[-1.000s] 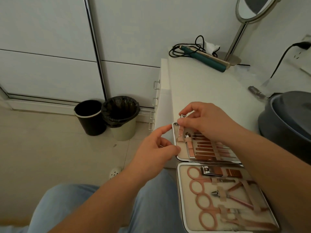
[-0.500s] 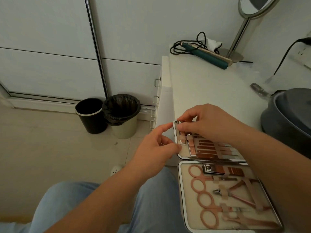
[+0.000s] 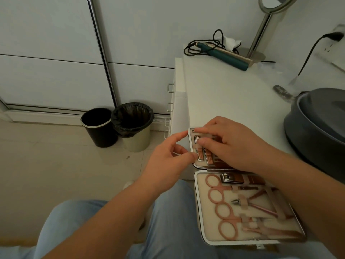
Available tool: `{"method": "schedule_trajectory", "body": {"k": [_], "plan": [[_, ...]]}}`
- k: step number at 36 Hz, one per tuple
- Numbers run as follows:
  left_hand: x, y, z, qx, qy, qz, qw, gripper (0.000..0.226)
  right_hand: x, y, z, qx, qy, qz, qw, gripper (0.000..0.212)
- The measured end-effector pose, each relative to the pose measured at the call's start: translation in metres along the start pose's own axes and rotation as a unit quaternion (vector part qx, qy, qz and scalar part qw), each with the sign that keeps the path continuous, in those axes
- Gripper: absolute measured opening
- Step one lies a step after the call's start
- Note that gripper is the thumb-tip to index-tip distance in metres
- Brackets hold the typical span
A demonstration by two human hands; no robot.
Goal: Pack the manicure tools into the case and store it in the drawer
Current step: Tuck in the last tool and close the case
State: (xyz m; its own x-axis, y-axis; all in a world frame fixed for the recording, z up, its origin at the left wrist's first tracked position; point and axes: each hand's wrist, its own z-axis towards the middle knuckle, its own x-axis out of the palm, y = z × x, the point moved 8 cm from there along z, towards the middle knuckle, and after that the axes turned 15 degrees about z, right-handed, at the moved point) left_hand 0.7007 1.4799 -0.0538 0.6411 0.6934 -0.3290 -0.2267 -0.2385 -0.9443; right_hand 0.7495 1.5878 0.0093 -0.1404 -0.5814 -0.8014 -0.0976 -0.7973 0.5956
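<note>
My right hand (image 3: 229, 144) has slid the small nail clipper (image 3: 200, 153) down under its strap, fingers curled on it; my left hand (image 3: 168, 161) pinches the open manicure case (image 3: 200, 217) edge. Closing comes next.

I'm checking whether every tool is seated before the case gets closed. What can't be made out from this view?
- Far half of the case, head view: the right hand covers most of its slots.
- Near half, right side: the right forearm hides the tool tips.
- Left hand: its fingertips at the case edge are blurred, so the grip is unclear.
- Mirror: cut off by the top edge.
</note>
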Motion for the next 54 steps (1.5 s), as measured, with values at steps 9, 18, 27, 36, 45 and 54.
{"method": "schedule_trajectory", "body": {"k": [9,18,27,36,45,54], "plan": [[-0.011,-0.033,-0.053,0.169,-0.017,0.183,0.968,0.044,-0.033,-0.017,-0.088,0.009,-0.062,0.083,0.995,0.031],[0.011,-0.034,-0.087,0.196,0.088,0.241,0.946,0.056,-0.015,-0.03,-0.163,0.021,-0.007,0.123,0.992,0.072],[0.019,-0.029,-0.094,0.207,0.072,0.287,0.933,0.058,-0.004,-0.032,-0.168,0.007,-0.03,0.051,0.998,0.069],[0.01,-0.037,-0.096,0.164,0.008,0.191,0.968,0.037,-0.027,-0.028,-0.174,-0.031,-0.139,0.19,0.972,0.049],[-0.007,-0.056,-0.066,0.116,-0.119,0.114,0.979,0.022,-0.065,-0.037,-0.127,-0.022,-0.248,0.298,0.921,0.016],[-0.006,-0.021,-0.012,-0.046,-0.07,-0.008,0.996,0.041,-0.065,-0.061,-0.061,0.055,-0.232,0.329,0.914,0.008]]}}
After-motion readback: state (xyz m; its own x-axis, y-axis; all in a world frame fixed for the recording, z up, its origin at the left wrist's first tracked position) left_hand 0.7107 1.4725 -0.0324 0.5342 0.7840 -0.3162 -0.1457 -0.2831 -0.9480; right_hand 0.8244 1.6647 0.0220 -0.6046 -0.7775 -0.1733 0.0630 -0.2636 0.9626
